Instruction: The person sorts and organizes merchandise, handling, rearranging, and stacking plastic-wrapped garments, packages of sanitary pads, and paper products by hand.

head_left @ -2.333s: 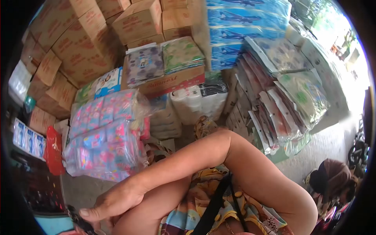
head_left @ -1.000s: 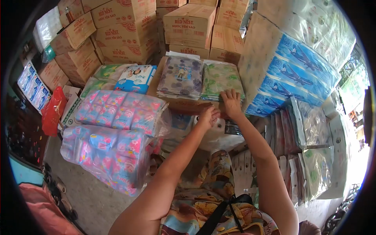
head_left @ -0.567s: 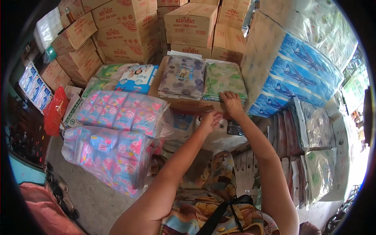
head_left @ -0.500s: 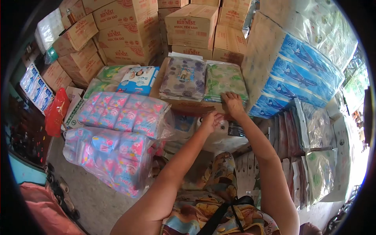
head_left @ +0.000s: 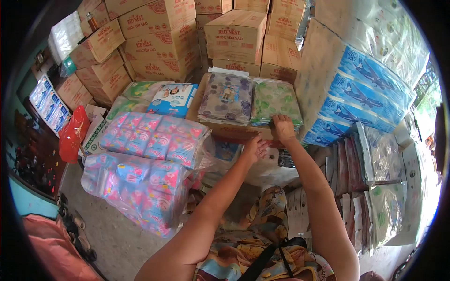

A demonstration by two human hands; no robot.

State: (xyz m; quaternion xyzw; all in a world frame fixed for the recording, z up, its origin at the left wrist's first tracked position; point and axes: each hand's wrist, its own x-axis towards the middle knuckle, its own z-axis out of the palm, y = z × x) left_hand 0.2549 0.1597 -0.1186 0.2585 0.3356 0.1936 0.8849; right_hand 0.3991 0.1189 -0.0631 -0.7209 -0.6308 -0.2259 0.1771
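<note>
My right hand (head_left: 284, 127) rests on the front edge of the green-patterned packets (head_left: 275, 100), its fingers bent over the stack's edge. Just left of it and lower, my left hand (head_left: 255, 148) is at the front of the carton (head_left: 229, 131), fingers curled; whether anything is inside them is hidden. Purple-dotted packets (head_left: 226, 97) lie beside the green ones on the same carton. White wrapped rolls (head_left: 269, 171) stand below my hands.
Pink and blue wrapped packs (head_left: 140, 182) are piled at the left, near a red bag (head_left: 74, 133). Brown cartons (head_left: 161, 44) are stacked behind. Blue airplane-print packs (head_left: 361, 89) rise at the right, above upright flat packets (head_left: 349, 164).
From an earlier crossed-arm position by my legs, my arm has moved away and both hands are at the carton. Since half a second ago the view has shifted slightly; the hands keep nearly the same place.
</note>
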